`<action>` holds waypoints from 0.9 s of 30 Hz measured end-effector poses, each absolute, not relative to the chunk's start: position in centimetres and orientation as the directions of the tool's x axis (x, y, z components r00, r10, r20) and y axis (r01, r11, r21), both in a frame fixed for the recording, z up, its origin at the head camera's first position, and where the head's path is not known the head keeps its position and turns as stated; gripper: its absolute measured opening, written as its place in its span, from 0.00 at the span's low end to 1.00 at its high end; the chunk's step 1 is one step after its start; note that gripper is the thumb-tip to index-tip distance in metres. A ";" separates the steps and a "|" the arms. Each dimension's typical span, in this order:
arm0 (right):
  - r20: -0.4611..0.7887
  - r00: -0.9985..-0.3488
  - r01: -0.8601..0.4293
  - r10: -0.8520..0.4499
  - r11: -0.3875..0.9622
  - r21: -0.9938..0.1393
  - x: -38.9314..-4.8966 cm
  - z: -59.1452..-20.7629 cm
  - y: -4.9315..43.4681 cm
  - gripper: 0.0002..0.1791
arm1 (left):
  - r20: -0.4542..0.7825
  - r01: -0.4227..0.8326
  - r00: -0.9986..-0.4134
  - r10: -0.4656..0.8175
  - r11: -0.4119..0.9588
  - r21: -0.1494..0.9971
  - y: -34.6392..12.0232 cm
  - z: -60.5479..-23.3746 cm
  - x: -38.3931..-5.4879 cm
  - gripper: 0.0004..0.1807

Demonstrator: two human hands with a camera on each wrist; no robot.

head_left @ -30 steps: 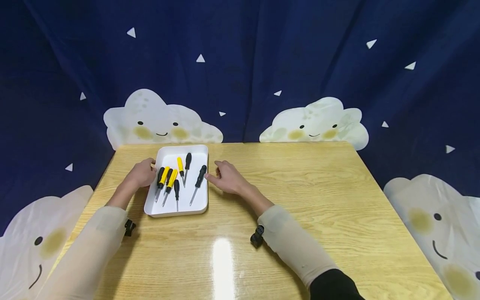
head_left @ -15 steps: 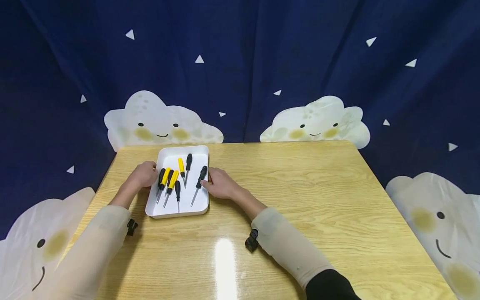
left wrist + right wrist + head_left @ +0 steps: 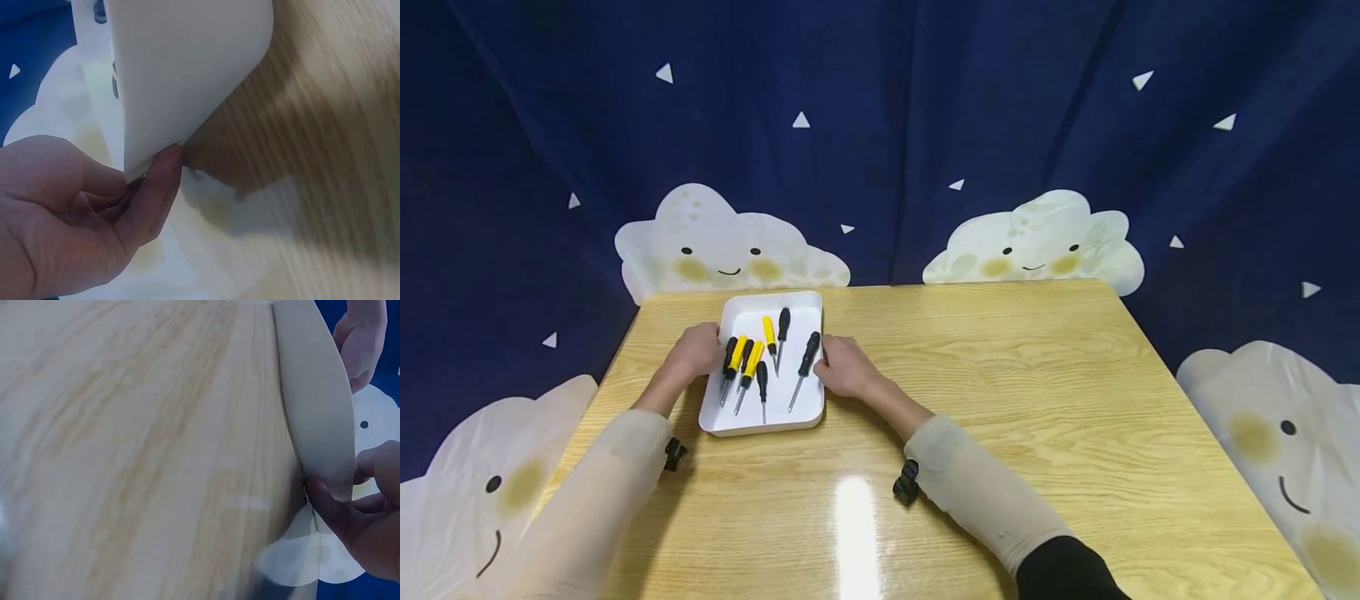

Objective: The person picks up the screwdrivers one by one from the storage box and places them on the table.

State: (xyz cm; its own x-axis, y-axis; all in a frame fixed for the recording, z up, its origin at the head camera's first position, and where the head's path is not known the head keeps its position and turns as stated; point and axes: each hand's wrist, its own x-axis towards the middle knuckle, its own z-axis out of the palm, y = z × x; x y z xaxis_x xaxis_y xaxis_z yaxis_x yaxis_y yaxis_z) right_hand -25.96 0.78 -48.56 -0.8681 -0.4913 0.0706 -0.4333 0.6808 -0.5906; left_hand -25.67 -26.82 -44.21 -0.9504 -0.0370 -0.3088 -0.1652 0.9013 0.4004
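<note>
Toward the far left of the desk (image 3: pixel 1015 400), before the curtain (image 3: pixel 898 125), the left hand (image 3: pixel 697 349) and right hand (image 3: pixel 846 367) flank the tray (image 3: pixel 808 406); seven screwdrivers (image 3: pixel 755 355) inside lie left of an eighth.

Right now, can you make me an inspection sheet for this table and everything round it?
Surface: wood-grain table, with a bright streak of glare.
Job's things: white tray holding eight screwdrivers, three with yellow on their handles.
Clutter: nothing seen.
Grippers: left hand pinches the tray's left side; right hand grips its right side.
Cables: nothing seen.
Surroundings: dark blue curtain with smiling clouds and white triangles.
</note>
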 end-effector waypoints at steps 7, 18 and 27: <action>0.111 -0.860 -0.460 -0.497 0.665 -0.588 -26.0 -48.2 1.4 0.03 | -0.273 -0.135 -0.962 -0.021 0.904 0.406 -26.6 -44.0 -25.5 0.24; 0.102 -0.877 -0.430 -0.469 0.675 -0.599 -26.3 -47.7 5.2 0.08 | -0.235 -0.106 -0.972 0.009 0.874 0.474 -24.1 -43.7 -25.2 0.21; 0.130 -0.894 -0.409 -0.429 0.663 -0.627 -26.4 -47.4 8.8 0.26 | -0.171 -0.065 -0.985 0.027 0.857 0.511 -21.1 -43.9 -25.9 0.21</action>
